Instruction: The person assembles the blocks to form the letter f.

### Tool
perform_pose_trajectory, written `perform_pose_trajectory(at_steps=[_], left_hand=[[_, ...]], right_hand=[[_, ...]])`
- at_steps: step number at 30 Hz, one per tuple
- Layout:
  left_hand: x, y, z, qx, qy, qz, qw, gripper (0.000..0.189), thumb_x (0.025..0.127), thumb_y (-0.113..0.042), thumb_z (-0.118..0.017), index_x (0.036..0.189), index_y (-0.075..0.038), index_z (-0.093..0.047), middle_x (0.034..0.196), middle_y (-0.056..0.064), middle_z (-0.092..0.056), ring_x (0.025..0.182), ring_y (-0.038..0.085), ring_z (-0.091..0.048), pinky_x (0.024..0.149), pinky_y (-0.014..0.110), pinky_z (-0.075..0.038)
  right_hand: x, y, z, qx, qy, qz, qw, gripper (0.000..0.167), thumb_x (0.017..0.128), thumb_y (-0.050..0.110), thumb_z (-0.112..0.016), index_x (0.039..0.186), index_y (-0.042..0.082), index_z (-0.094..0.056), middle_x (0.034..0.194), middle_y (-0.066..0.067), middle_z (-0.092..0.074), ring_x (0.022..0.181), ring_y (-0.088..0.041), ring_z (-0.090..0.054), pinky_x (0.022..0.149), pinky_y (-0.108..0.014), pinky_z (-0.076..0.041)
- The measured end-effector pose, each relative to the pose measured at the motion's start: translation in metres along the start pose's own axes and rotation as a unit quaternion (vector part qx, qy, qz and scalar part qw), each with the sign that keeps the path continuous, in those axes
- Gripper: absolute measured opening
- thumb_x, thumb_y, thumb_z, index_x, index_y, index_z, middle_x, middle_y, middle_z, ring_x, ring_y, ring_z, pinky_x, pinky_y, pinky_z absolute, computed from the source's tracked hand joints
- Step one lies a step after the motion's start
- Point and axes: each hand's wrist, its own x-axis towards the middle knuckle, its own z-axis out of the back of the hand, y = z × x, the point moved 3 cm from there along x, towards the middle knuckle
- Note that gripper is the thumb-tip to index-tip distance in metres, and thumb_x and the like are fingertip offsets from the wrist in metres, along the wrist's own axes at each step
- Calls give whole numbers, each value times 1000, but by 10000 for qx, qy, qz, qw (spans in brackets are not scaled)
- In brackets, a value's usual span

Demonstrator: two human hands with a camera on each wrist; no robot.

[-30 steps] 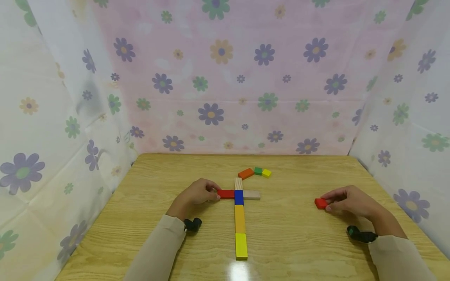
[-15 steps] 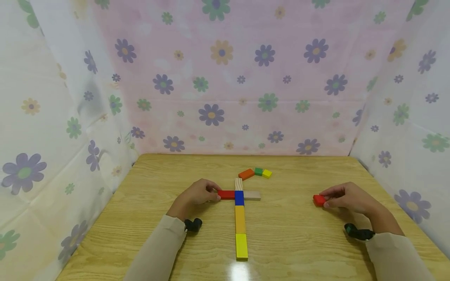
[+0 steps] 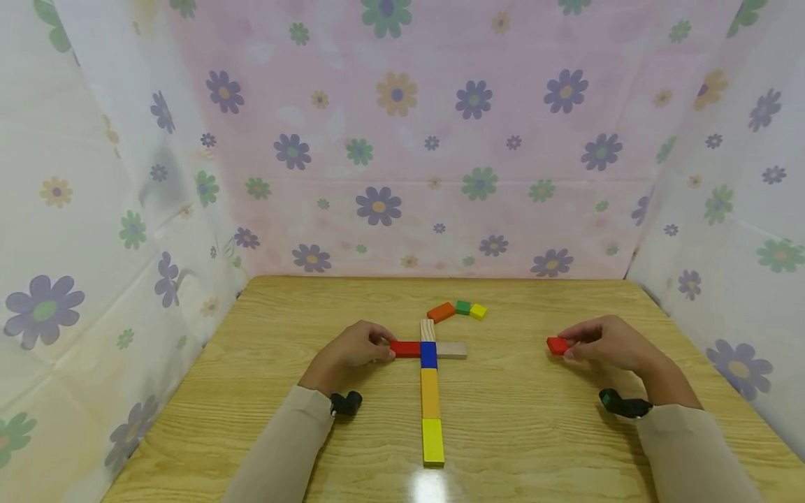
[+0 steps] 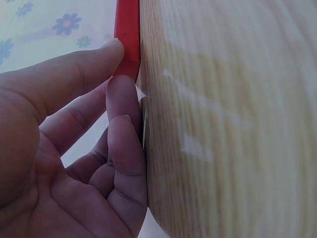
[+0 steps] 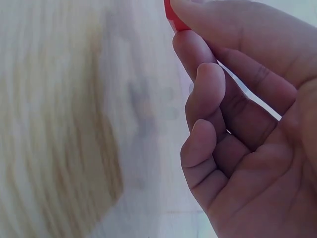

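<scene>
My left hand [image 3: 353, 346] pinches the outer end of a long red block [image 3: 405, 349] lying on the table; in the left wrist view the thumb is on the red block [image 4: 127, 29]. That block meets a blue block [image 3: 428, 355], with a pale wooden block [image 3: 451, 350] on the opposite side. A striped wooden block [image 3: 428, 330] extends behind the blue one; an orange block [image 3: 430, 392] and a yellow block [image 3: 432, 441] run toward me. On the right, my right hand [image 3: 610, 342] holds a short red block [image 3: 557, 346] between thumb and fingertips.
Behind the cross of blocks lie an orange-red block [image 3: 441, 312], a small green block [image 3: 462, 307] and a small yellow block [image 3: 479, 311], in a bent row. Flowered cloth [image 3: 402, 154] encloses the wooden table [image 3: 302, 307] at the back and both sides.
My right hand has moved left and a little farther back with the short red block. The left hand keeps its hold on the long red block, and the laid blocks stay put.
</scene>
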Motion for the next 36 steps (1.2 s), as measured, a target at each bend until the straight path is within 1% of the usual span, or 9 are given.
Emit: perform_pose_trajectory(at_steps=[3, 7, 10, 14, 22, 28, 32, 36], left_hand=[[-1, -1, 0, -6, 2, -15, 10000, 26, 93, -19, -78, 119, -14, -76, 83, 3, -58, 71, 16, -50, 63, 28, -41], [-1, -2, -1, 25, -26, 9, 10000, 26, 93, -19, -79, 118, -14, -76, 84, 3, -58, 72, 17, -50, 63, 28, -42], [0, -1, 0, 76, -45, 33, 10000, 25, 93, -20, -79, 117, -16, -76, 86, 4, -59, 75, 18, -51, 65, 29, -43], [0, -2, 1, 109, -28, 55, 9999, 25, 93, -22, -78, 117, -17, -76, 90, 5, -61, 78, 19, -53, 68, 30, -44], [-1, -3, 1, 162, -18, 61, 9998, 25, 93, -22, -78, 117, -17, -77, 91, 4, -62, 81, 20, -54, 70, 30, -44], [-2, -3, 0, 110, -30, 51, 9999, 24, 93, -20, -77, 117, -16, -77, 91, 5, -62, 80, 19, -53, 69, 30, -44], [-1, -1, 0, 56, -37, 50, 10000, 24, 93, -20, -78, 117, -16, -77, 89, 5, -61, 79, 19, -53, 68, 30, -44], [0, 0, -1, 28, -65, 59, 10000, 24, 92, -19, -79, 116, -16, -77, 88, 5, -60, 78, 19, -52, 67, 30, -43]], right_hand=[[2, 5, -1, 4, -37, 63, 10000, 41, 92, 25, -79, 129, 7, -72, 113, -10, -75, 98, -20, -70, 80, -31, -57], [7, 11, -1, -149, -96, 170, 9997, 41, 91, 28, -80, 127, 10, -74, 114, -10, -75, 98, -21, -69, 79, -33, -57], [11, 15, -2, -244, -115, 202, 9994, 41, 91, 29, -81, 126, 10, -74, 114, -9, -75, 97, -20, -68, 78, -32, -57], [16, 20, -5, -214, -141, 156, 9996, 41, 91, 29, -81, 128, 11, -73, 115, -9, -75, 97, -18, -68, 79, -32, -56], [35, 27, -16, -236, -112, 251, 9993, 41, 91, 28, -81, 127, 10, -74, 116, -8, -75, 102, -21, -67, 83, -33, -56], [50, 34, -24, -346, -215, 274, 9988, 42, 89, 30, -83, 126, 11, -75, 116, -7, -75, 101, -19, -67, 84, -34, -55], [57, 38, -29, -363, -270, 290, 9986, 40, 89, 27, -82, 126, 11, -75, 116, -8, -75, 99, -19, -66, 83, -34, -54], [63, 42, -34, -336, -227, 316, 9987, 38, 91, 24, -81, 126, 10, -75, 117, -9, -75, 101, -21, -66, 85, -34, -53]])
